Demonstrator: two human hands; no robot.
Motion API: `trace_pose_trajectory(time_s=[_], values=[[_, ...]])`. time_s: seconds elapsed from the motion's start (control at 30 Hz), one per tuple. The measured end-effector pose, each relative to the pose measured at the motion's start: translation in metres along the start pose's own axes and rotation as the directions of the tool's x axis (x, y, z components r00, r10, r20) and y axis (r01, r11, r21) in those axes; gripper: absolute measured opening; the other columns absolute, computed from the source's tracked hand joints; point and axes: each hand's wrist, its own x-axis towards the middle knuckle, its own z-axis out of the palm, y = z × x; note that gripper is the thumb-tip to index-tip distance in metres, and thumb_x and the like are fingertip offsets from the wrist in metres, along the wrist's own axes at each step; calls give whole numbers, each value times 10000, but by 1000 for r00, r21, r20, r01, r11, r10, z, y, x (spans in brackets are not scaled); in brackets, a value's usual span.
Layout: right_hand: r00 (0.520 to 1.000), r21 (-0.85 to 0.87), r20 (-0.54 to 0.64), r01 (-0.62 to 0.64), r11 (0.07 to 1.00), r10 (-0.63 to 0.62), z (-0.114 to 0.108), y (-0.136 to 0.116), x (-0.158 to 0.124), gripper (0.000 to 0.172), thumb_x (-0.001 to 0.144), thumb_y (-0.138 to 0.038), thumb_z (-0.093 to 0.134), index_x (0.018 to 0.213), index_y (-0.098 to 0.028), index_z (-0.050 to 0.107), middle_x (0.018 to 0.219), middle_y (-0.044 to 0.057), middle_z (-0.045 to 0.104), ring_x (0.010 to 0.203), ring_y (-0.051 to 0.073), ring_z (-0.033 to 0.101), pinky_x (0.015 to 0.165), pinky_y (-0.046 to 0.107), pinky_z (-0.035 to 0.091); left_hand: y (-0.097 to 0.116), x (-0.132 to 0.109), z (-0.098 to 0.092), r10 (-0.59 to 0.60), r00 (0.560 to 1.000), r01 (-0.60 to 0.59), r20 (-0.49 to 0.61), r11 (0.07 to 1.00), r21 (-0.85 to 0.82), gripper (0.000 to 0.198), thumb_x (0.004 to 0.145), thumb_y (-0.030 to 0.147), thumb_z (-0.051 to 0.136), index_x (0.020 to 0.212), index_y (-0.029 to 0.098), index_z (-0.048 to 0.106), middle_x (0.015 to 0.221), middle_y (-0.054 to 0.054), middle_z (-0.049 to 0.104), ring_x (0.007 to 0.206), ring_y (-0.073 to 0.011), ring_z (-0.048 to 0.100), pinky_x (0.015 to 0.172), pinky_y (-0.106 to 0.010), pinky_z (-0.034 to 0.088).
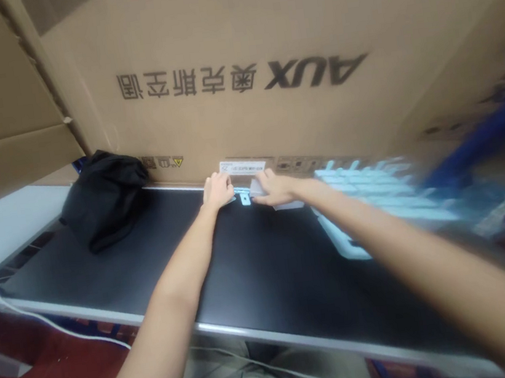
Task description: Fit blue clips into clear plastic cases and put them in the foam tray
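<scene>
At the far edge of the black tabletop [262,262], both my arms are stretched out. My left hand [218,190] is closed at the left end of a small light blue plastic part [245,198], which has a tab with a hole. To its right, my right hand [276,187] has its fingers bent around a whitish thin piece [256,187], paper or cloth; I cannot tell which. Another pale flat piece [289,205] lies below that hand. A white printed label [243,166] sits just beyond my fingers on the carton.
A large brown carton [244,122] with upside-down print rises behind the table. Black cloth or a bag [104,196] lies at the left. Stacked light blue plastic parts [374,191] stand at the right, near a blue post [482,134]. A white cable [61,329] hangs at the front edge.
</scene>
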Motion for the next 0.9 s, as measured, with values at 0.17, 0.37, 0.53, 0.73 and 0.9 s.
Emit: trace_pose_trajectory(time_s=[0.17,0.37,0.53,0.73,0.9], values=[[989,-152,126,-63,986,82,-7,31,-26,656,811,-522,702,1340,-169,541,1399,209,517,1339,413,516,1066,547,446,-3,-1,-7,-42,997,39,-69,998,-41,179,923,108,449,896,203,599,1031,-113,684,1083,-272,590,992,-391,420],[970,-312,242,110,944,-33,1,34,-54,556,694,-382,823,1203,-218,671,1387,163,588,1324,382,517,1028,519,424,-13,-17,-13,1,1000,-1,-4,997,-83,137,920,180,497,863,213,617,982,-82,673,975,-236,599,891,-342,481],[985,-418,141,153,895,-103,10,24,-60,601,692,-314,843,1245,-164,664,1227,169,704,1165,320,623,1005,433,363,-21,-42,-17,200,971,-196,128,980,-46,39,840,245,661,810,223,670,1030,-64,690,1059,-248,598,1009,-366,491],[983,-471,168,144,871,-72,13,18,-68,366,674,-167,747,1040,-161,735,1061,150,735,1121,307,597,924,420,295,-23,-56,-26,292,940,-296,176,955,0,112,928,276,582,928,231,685,1167,-74,688,1163,-269,600,1027,-410,517],[986,-488,142,146,860,-86,17,19,-75,385,692,-108,691,1070,-154,752,1114,161,707,1119,302,564,904,422,300,-19,-56,-30,335,924,-341,185,940,4,110,948,267,586,1018,225,659,1148,-78,711,1118,-271,633,966,-419,548]])
